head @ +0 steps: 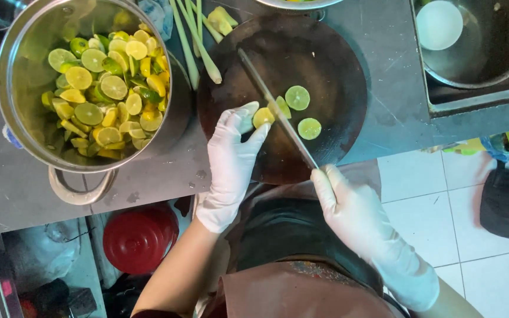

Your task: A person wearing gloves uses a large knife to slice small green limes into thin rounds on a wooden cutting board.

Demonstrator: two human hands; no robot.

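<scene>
A round dark cutting board (319, 65) lies on the grey counter. My left hand (231, 159), in a white glove, pins a lime piece (263, 117) on the board with its fingertips. My right hand (349, 206), also gloved, grips the handle of a long knife (275, 109) whose blade runs diagonally across the board and rests against that piece. Two cut lime halves (297, 98) (309, 128) lie face up just right of the blade.
A big steel pot (25, 53) full of cut limes (104, 88) stands left of the board. Lemongrass stalks (198, 41) lie at the board's top left. A sink with a steel pot and white lid (439, 25) is at top right. A red lid (139, 238) sits below the counter.
</scene>
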